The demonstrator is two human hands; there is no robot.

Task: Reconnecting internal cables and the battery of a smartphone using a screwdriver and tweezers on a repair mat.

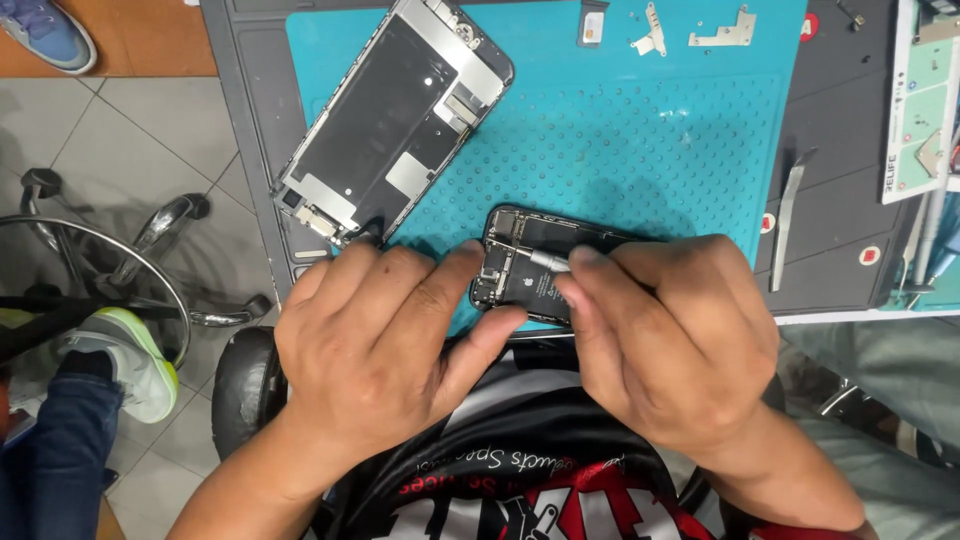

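Head view looks straight down on an opened phone body [530, 268] lying at the near edge of a teal work mat [640, 150], its long axis running left to right across the person's front. The left hand [385, 335] rests on the phone's left end, fingers curled and close together, fingertips pressing the frame down. The right hand [665, 335] covers the right end — thumb and forefinger pinch a slim silver screwdriver [548, 261], whose tip points leftward into the exposed boards. That tip seems to sit on a screw, though the spot is too small to be sure. Both hands touch the phone; the detached screen assembly [395, 120] lies well apart, up and to the left — angled across the mat's corner.
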